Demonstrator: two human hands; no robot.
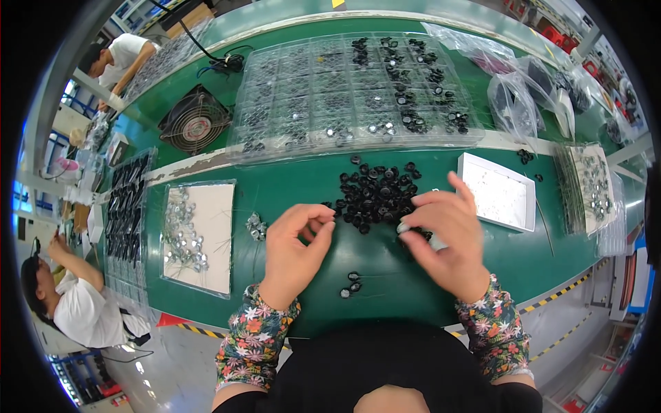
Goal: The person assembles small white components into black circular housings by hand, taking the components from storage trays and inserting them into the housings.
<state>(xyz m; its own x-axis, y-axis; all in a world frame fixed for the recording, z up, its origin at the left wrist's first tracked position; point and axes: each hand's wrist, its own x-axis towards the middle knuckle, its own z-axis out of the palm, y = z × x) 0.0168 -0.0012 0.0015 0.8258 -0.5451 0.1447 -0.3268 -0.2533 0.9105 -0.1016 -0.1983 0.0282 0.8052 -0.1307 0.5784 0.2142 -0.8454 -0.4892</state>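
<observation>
A heap of small round black caps [379, 193] lies on the green table in front of me. At the heap's left edge, the thumb and index finger of my left hand [296, 251] meet in a pinch; whatever is between them is too small to make out. My right hand [447, 237] is at the heap's right side, with thumb and fingertips closed on a small silvery piece [403, 227]. Nearer to me, between the hands, lie a few black pieces [352, 283], one with a silvery face. A small silvery cluster [256, 226] sits left of my left hand.
Behind the heap stands a clear compartment tray [330, 82] with black and silvery parts. A white box [497, 193] is at right, near a wired-parts stack [592, 186]. A board with silvery wired parts [198, 241] and a fan [195, 120] are at left. Two people work farther left.
</observation>
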